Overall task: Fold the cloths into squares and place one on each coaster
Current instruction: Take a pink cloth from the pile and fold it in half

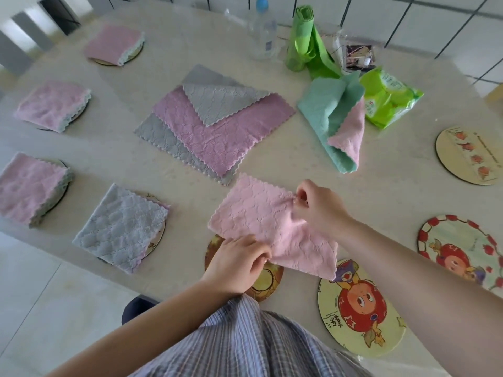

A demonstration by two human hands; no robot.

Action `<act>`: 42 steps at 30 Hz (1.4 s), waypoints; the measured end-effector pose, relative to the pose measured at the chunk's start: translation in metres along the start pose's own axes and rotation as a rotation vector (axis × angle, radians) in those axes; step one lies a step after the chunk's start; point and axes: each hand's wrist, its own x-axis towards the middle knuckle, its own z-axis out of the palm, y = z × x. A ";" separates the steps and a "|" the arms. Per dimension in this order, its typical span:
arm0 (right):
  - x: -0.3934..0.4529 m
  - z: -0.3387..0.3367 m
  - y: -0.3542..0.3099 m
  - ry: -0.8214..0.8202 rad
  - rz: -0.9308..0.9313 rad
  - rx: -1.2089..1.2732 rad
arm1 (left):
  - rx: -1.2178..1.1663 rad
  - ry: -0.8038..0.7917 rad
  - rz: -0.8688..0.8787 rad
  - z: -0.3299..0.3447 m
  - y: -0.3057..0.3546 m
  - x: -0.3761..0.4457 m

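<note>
Table (353, 202): four coasters along the left edge already covered. Near the front edge, pink cloth (261, 221) held just above a bare coaster (268, 281). Best folded edge to edge, corners matched, then lowered centred. Left hand (239, 263) pinching the near corner, right hand (317, 204) pinching the far side.

Print on the green packet (389, 97) and nearest coaster (359, 308) is too blurred to read.

left hand (239, 263) + right hand (315, 205) pinch pink cloth (269, 224) | above coaster (268, 284)
</note>
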 end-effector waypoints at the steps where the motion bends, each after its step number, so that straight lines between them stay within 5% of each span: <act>1: -0.004 -0.004 0.005 0.029 0.032 0.046 | -0.052 0.032 -0.046 -0.003 0.001 -0.002; 5: -0.019 -0.005 0.025 0.092 0.137 0.260 | -0.487 0.133 -0.306 -0.019 0.013 -0.002; 9: -0.040 0.021 0.034 0.071 0.351 0.486 | -1.226 0.149 -0.681 -0.019 0.021 0.004; 13: -0.067 0.039 0.032 -0.024 0.491 0.537 | -1.450 0.129 -0.866 -0.012 0.021 0.004; 18: -0.084 0.046 0.031 -0.006 0.459 0.467 | -1.320 0.108 -0.884 -0.006 0.025 -0.009; 24: -0.108 0.038 0.043 0.002 0.136 0.372 | -1.157 -0.027 -0.822 -0.003 0.025 -0.029; 28: -0.111 0.037 0.052 -0.023 -0.003 0.127 | -0.203 0.000 -0.351 0.006 0.008 -0.032; 32: -0.110 0.043 0.059 0.000 -0.169 -0.245 | 0.313 0.051 0.002 0.014 -0.007 -0.033; 34: -0.112 0.042 0.060 0.009 -0.179 -0.288 | 0.396 0.048 0.159 0.015 -0.016 -0.033; 38: -0.109 0.049 0.072 -0.013 -0.501 -0.534 | 0.486 -0.160 0.296 0.014 -0.024 -0.029; 42: -0.102 0.042 0.062 -0.041 -0.340 -0.241 | 0.308 -0.144 0.227 0.008 -0.024 -0.018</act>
